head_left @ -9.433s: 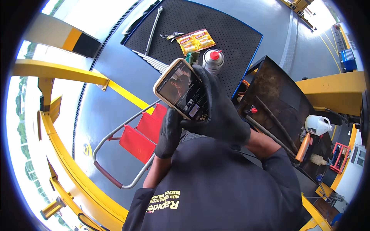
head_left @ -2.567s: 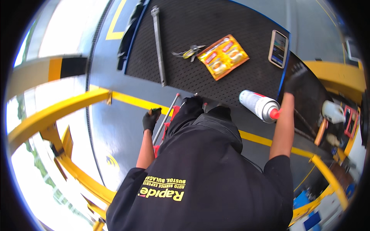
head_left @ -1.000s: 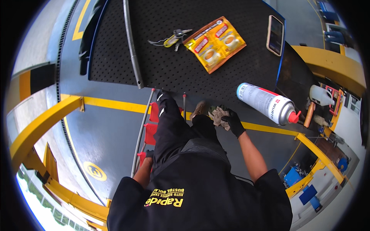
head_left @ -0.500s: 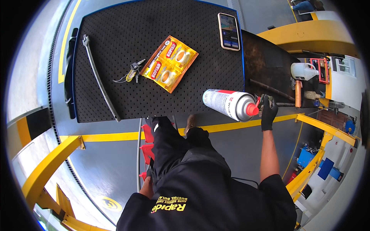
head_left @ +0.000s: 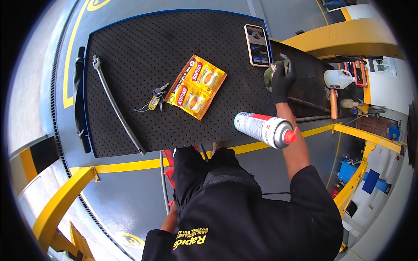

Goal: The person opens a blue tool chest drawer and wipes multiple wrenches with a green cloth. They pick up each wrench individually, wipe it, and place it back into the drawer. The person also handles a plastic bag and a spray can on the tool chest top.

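My right hand (head_left: 284, 81), in a black glove, is closed around a crumpled green rag (head_left: 270, 75) at the right edge of the black perforated mat (head_left: 143, 39), just below a phone (head_left: 257, 45) with a lit screen. Nearer to me, a white spray can (head_left: 263, 128) with a red nozzle stands apart from the hand, beside my right forearm. My left forearm (head_left: 170, 219) hangs low by my leg, and its fingers are hidden. On the mat lie a yellow coffee sachet pack (head_left: 198, 87), a bunch of keys (head_left: 157, 96) and a long metal breaker bar (head_left: 115, 104).
Beyond the mat's right edge, a dark surface holds a hammer with a wooden handle (head_left: 334, 104), a white plastic jug (head_left: 338, 78) and a brush (head_left: 349, 103). Yellow lift arms (head_left: 65, 200) flank me. Red steps (head_left: 169, 174) stand under the mat's near edge.
My right hand has moved away from me with the rag, from beside the spray can's nozzle to near the phone. The phone's screen picture differs. The whole view has shifted slightly.
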The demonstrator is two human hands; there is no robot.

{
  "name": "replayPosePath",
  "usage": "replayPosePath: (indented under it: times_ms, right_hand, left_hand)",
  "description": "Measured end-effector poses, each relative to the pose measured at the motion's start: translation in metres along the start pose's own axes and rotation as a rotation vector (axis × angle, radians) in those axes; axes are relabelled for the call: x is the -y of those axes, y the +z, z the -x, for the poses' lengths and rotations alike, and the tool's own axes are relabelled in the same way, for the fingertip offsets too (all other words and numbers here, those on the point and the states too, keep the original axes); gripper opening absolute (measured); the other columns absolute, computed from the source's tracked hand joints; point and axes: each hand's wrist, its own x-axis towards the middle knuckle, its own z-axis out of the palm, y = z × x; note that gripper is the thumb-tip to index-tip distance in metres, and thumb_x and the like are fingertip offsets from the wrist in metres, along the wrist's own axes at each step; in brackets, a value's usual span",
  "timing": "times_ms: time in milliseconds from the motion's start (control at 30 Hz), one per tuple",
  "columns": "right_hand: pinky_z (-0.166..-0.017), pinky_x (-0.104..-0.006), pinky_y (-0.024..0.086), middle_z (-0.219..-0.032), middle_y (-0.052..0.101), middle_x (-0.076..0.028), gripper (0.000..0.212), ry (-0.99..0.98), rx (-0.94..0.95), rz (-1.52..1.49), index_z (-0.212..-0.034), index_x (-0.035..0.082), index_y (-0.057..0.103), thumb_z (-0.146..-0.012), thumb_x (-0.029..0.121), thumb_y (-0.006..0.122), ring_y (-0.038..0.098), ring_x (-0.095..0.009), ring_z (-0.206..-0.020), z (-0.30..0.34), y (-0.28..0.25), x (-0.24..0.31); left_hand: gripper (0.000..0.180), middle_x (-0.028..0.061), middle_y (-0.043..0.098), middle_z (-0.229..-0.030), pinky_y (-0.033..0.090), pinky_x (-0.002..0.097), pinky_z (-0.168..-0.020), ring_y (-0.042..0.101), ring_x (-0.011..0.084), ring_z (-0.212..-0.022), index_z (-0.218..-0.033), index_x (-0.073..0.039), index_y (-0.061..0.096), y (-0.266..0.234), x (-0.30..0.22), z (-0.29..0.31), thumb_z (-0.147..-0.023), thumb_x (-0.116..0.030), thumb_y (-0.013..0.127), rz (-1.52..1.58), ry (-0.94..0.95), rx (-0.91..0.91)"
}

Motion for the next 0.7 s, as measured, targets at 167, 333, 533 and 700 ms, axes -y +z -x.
replayPosePath:
  times_ms: [167, 333, 533, 700]
  right_hand:
    - [-0.089, -0.0328, 0.049, -0.109, 0.071, -0.009, 0.029, -0.12, 0.099, 0.093, -0.116, 0.001, 0.068, -0.091, 0.008, 0.053, 0.065, -0.017, -0.097, 0.003, 0.005, 0.023]
    - [-0.09, -0.0326, 0.049, -0.109, 0.071, -0.01, 0.03, 0.003, 0.101, 0.018, -0.115, 0.001, 0.068, -0.091, 0.009, 0.053, 0.066, -0.019, -0.098, 0.0, 0.003, 0.002]
    - [-0.088, -0.0286, 0.05, -0.104, 0.071, -0.007, 0.03, 0.163, 0.227, -0.325, -0.111, -0.001, 0.069, -0.089, 0.004, 0.049, 0.065, -0.014, -0.094, -0.018, 0.008, 0.005]
    - [-0.085, -0.026, 0.05, -0.101, 0.071, -0.003, 0.034, 0.083, 0.345, -0.268, -0.109, 0.0, 0.071, -0.087, 0.0, 0.045, 0.064, -0.01, -0.091, -0.045, 0.016, -0.017]
  left_hand:
    - [0.045, 0.017, 0.067, -0.117, 0.048, 0.048, -0.093, 0.063, 0.0367, -0.11, -0.118, -0.017, 0.066, -0.006, 0.003, 0.005, -0.09, -0.051, 0.055, 0.026, -0.032, 0.003]
    - [0.045, 0.0172, 0.067, -0.116, 0.049, 0.0477, -0.092, 0.064, 0.0369, -0.109, -0.117, -0.017, 0.067, -0.019, 0.014, 0.008, -0.09, -0.051, 0.055, 0.026, -0.055, -0.004]
    - [0.045, 0.0174, 0.068, -0.114, 0.049, 0.0473, -0.091, 0.064, 0.037, -0.107, -0.115, -0.016, 0.068, -0.02, 0.027, 0.008, -0.091, -0.051, 0.054, 0.034, -0.06, -0.033]
    - [0.045, 0.0176, 0.068, -0.113, 0.049, 0.047, -0.09, 0.065, 0.0372, -0.106, -0.114, -0.016, 0.069, -0.022, 0.029, 0.005, -0.091, -0.051, 0.054, 0.033, -0.043, -0.055]
